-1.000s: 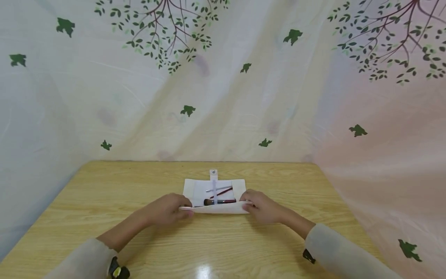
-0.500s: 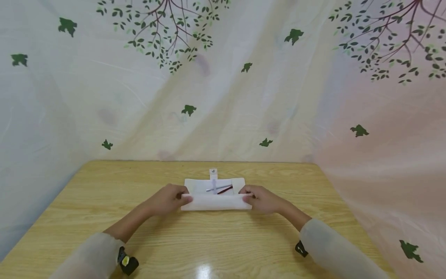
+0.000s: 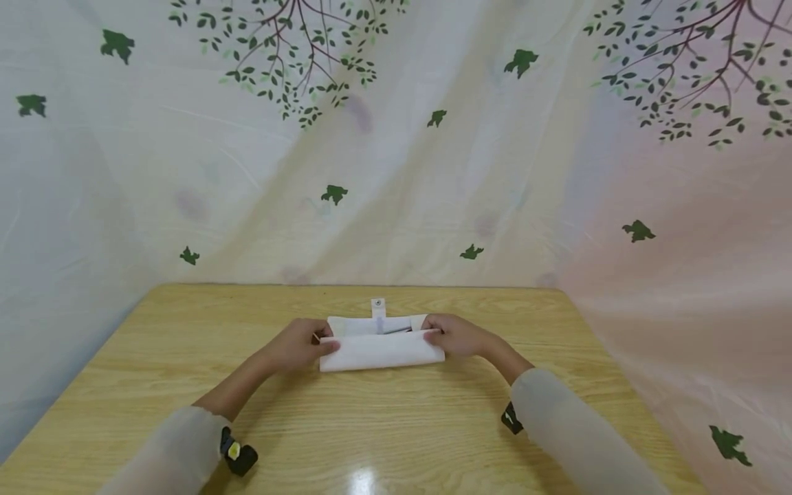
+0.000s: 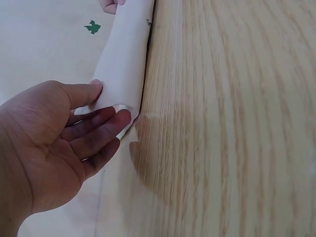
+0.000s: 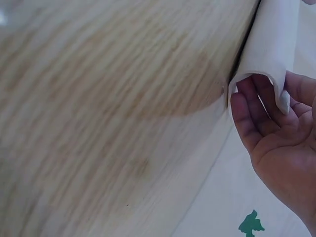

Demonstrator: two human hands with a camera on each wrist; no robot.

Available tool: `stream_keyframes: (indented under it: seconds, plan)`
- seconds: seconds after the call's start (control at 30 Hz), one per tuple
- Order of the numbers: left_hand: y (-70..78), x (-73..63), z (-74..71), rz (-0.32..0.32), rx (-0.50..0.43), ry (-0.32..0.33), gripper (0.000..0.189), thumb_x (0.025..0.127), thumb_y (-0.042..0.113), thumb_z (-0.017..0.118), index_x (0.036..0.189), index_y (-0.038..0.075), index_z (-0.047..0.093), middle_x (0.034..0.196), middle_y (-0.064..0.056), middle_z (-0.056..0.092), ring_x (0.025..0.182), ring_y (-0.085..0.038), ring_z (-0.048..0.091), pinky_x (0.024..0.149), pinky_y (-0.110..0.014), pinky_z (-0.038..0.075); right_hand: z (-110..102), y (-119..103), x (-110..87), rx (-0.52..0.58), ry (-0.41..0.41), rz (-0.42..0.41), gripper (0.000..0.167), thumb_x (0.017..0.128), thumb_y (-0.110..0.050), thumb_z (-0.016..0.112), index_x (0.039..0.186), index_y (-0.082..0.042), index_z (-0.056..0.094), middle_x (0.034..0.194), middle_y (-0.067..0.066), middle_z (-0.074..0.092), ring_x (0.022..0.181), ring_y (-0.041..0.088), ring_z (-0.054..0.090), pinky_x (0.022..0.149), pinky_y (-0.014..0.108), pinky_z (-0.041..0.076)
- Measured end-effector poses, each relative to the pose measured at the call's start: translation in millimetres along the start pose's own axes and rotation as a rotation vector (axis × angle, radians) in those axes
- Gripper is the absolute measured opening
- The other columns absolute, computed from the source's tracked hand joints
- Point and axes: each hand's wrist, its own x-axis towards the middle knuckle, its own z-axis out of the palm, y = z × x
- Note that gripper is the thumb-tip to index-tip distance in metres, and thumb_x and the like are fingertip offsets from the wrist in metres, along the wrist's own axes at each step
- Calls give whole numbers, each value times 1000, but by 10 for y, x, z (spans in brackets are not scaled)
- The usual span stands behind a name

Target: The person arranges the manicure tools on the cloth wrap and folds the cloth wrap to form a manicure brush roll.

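As I watch, a wood-grain table spreads around the white case and a leaf-printed curtain hangs beyond. Its near side folded up, the case points its snap tab away. At the case's left end, the left hand pinches that fold, thumb outside, fingers bent inside; at its right end, the right hand grips likewise.

No text, brand or number was readable in any view. Black left-wrist device bore a yellow mark, black right-wrist device a pale mark; both too small to make out.
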Motion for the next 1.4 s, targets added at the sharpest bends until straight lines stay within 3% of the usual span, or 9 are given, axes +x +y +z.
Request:
stream_keyframes:
  seconds: [0.3, 0.6, 0.97, 1.13, 1.23, 1.4]
  plan:
    - [-62, 67, -15, -12, 16, 29, 11, 99, 21, 70, 96, 10, 69, 91, 2, 68, 84, -12, 62, 77, -36, 52, -37, 51, 164, 144, -22, 88, 11, 104, -9, 58, 107, -1, 65, 94, 3, 62, 85, 17, 51, 78, 33, 43]
    - [-127, 122, 23, 10, 29, 5, 8, 96, 15, 74, 96, 8, 69, 81, 4, 63, 73, -12, 52, 67, -28, 45, -18, 136, 228, 211, -35, 183, 13, 104, -11, 59, 105, -2, 68, 90, 2, 60, 80, 16, 46, 72, 31, 39]
    - [-143, 183, 13, 14, 33, -25, 9, 94, 13, 75, 99, 6, 71, 85, 3, 66, 77, -11, 56, 71, -29, 48, -19, 80, 231, 107, -18, 168, 9, 101, -8, 62, 99, -4, 70, 91, 1, 65, 80, 13, 52, 74, 28, 44]
    - [-111, 203, 52, 16, 84, -23, 8, 93, 13, 76, 97, 8, 70, 84, 4, 63, 78, -11, 55, 73, -30, 48, -23, 77, 233, 66, -19, 182, 9, 100, -8, 63, 97, -6, 72, 91, 0, 67, 81, 12, 54, 74, 27, 45]
    - [-72, 210, 79, 66, 127, -10, 7, 92, 10, 76, 96, 9, 70, 85, 5, 62, 79, -11, 55, 74, -31, 49, -24, 77, 244, 62, -17, 195, 8, 100, -7, 65, 98, -5, 72, 92, 1, 68, 82, 13, 55, 76, 28, 46]
    - [-58, 201, 99, 243, 176, 1, 7, 92, 1, 73, 94, 8, 73, 88, 3, 68, 82, -11, 61, 75, -32, 53, -10, 52, 253, 33, 8, 131, 2, 96, -5, 71, 96, -2, 70, 87, 1, 66, 80, 13, 56, 75, 29, 48]
